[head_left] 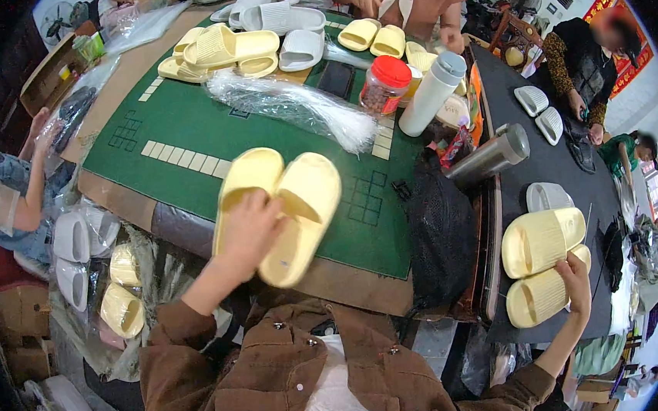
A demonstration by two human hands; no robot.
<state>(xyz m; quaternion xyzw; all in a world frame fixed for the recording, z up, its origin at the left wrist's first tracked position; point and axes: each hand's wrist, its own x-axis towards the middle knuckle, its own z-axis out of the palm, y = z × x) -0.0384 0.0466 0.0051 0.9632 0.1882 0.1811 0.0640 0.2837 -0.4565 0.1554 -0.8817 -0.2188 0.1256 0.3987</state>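
My left hand is closed on a pair of pale yellow slippers, held above the near edge of the green mat with soles up front toward me. Its fingertips lie over the inner edges of the two slippers, partly hidden. Out to the right, my right hand is closed round the edge of another yellow pair of slippers on the dark table. A grey slipper sits just behind that pair.
On the green mat lie a bundle of clear plastic bags, yellow slippers and grey slippers. A red-lidded jar, a white bottle and a steel flask stand at its right. Bagged slippers are lower left. Several people work around.
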